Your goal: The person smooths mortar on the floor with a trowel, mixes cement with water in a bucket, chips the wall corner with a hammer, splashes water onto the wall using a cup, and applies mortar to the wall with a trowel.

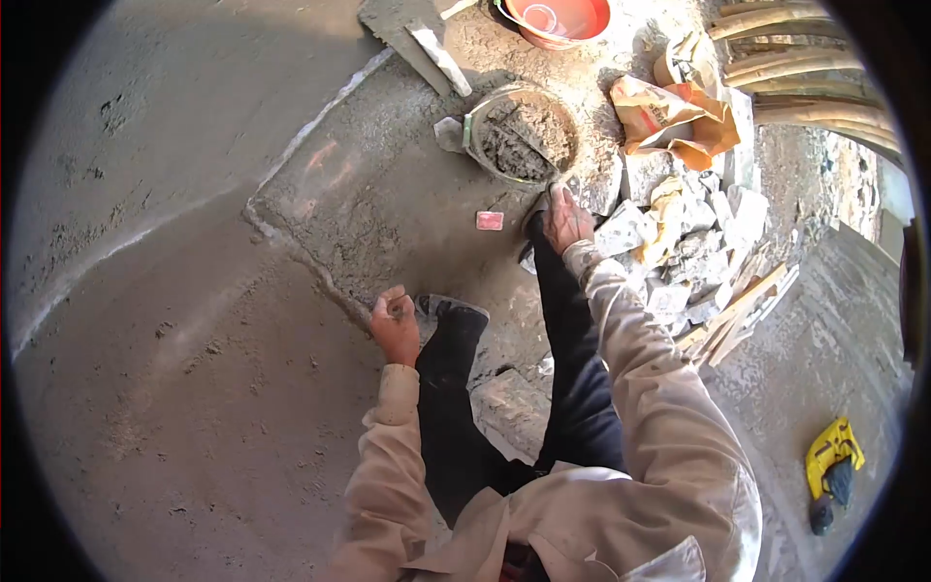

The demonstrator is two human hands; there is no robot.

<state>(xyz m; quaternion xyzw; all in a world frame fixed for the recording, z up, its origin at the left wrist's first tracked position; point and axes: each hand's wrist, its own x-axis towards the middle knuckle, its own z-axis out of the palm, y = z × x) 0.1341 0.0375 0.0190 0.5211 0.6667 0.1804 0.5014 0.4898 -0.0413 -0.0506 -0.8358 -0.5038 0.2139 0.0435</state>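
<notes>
My left hand [396, 328] hangs over the edge of the rough concrete strip, its fingers curled in. Whether anything small sits between them cannot be made out. At the near rim of a bucket [472, 145] is my right hand [567, 221], closed with the fingertips toward the bucket. Grey wet mortar [524, 136] fills much of that bucket. A thin dark rod [529, 145] crosses the mortar toward my right fingertips; what it belongs to is hidden. A small red-and-white packet [490, 221] lies on the ground between my hands.
Smooth grey mortar [194, 369] spreads at left, bordered by a pale ridge [310, 126]. Boards [417, 44] and a red basin [572, 41] lie beyond the bucket. To the right are a torn paper bag [669, 116], rubble [693, 242], poles [790, 63] and a yellow bag [832, 451].
</notes>
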